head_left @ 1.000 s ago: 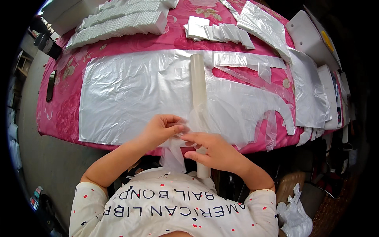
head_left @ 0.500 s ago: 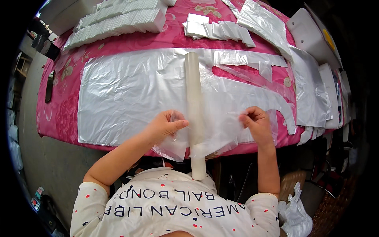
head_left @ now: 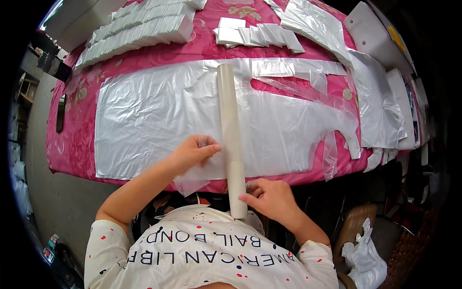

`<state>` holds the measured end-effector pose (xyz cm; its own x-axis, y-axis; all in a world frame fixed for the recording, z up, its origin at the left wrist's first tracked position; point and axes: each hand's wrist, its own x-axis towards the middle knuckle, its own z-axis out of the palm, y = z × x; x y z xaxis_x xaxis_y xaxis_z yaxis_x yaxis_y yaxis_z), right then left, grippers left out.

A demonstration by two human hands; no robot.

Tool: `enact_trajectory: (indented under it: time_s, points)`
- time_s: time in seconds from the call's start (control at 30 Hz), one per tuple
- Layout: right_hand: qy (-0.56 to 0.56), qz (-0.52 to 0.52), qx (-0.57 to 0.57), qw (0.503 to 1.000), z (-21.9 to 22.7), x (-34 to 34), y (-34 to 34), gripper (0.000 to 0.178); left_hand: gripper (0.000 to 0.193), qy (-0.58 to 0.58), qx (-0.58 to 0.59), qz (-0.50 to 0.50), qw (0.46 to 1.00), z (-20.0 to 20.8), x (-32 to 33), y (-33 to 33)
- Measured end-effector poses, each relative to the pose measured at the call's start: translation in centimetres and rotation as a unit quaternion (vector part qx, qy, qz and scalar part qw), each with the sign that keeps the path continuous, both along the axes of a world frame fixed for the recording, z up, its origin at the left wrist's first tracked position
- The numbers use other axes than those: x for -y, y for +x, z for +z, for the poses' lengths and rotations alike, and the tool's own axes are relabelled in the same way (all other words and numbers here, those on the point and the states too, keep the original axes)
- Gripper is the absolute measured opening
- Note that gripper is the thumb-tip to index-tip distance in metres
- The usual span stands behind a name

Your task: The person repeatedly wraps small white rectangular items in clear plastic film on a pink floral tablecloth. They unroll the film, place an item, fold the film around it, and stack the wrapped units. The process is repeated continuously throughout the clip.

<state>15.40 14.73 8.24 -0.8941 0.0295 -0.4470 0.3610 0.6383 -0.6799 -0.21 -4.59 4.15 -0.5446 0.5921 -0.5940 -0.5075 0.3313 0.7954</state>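
Note:
A long cream-coloured tube [head_left: 230,120] lies across a stack of translucent plastic bags or sheets [head_left: 144,120], its near end reaching over the table edge towards my shirt. Left of the tube, my left hand [head_left: 197,151] is closed in a pinch on a thin piece of clear plastic film [head_left: 191,183], which hangs below the fingers over the table edge. My right hand [head_left: 273,198] is beside the tube's near end, thumb against or very close to its side. Its fingers are loosely bent and apart, with nothing visible in them.
A pink floral cloth [head_left: 79,144] covers the table. White folded packets [head_left: 139,36] stand in rows at the back left; more flat packets [head_left: 260,34] lie at the back. Plastic sheets [head_left: 375,101] and a white box [head_left: 378,41] are at the right. A phone [head_left: 60,113] lies far left.
My right hand has let go of the clear film on the right and come down left to the tube's near end. The tube's far end has shifted slightly left. My left hand has barely moved.

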Motion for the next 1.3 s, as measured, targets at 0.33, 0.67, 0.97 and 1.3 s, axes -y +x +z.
enact_trajectory:
  time_s: [0.33, 0.67, 0.97, 1.3]
  points:
    - [-0.071, -0.007, 0.087, 0.994, -1.3, 1.2, 0.3, 0.043, 0.017, -0.223, -0.18, 0.031, 0.957, 2.2, 17.7, -8.1]
    - [-0.067, -0.025, 0.067, 0.995, -1.6, 1.5, 0.3, 0.04, 0.044, -0.089, -0.599, -0.079, 0.792, 3.0, 4.1, -1.2]
    - [-0.051, 0.003, 0.107, 0.993, -0.9, 0.3, -0.1, 0.051, 0.061, -0.119, -0.647, -0.145, 0.739, -3.4, -4.1, 0.5]
    - [0.004, -0.014, -0.05, 0.999, -1.9, -3.5, -15.3, 0.06, 0.061, -0.178, -0.67, -0.172, 0.7, -3.9, -4.3, 0.6]
